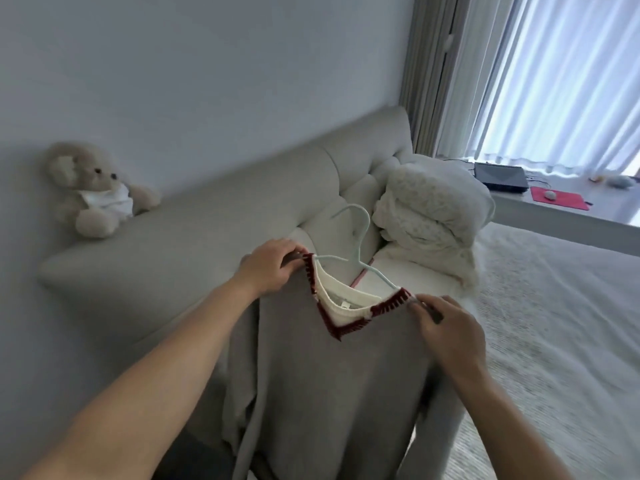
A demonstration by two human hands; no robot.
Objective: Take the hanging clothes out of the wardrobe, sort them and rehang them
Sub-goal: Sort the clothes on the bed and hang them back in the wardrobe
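Gripping each shoulder edge of the grey sweater (332, 382), the left hand (268, 268) and right hand (446, 327) pinch it beside the red-trimmed neckline, its pale hanger (360, 251) poking out. It hangs over the headboard (194, 237), near the pillows (429, 216); the bed (554, 323) lies open rightward.

A grey sweater (332, 386) (dark-red V-neck trim, white inner collar) hangs on a pale-blue hanger (360, 251).

teddy bear (98, 188) on headboard (207, 216) (left end); pillows (433, 209) right, on bed (554, 323).
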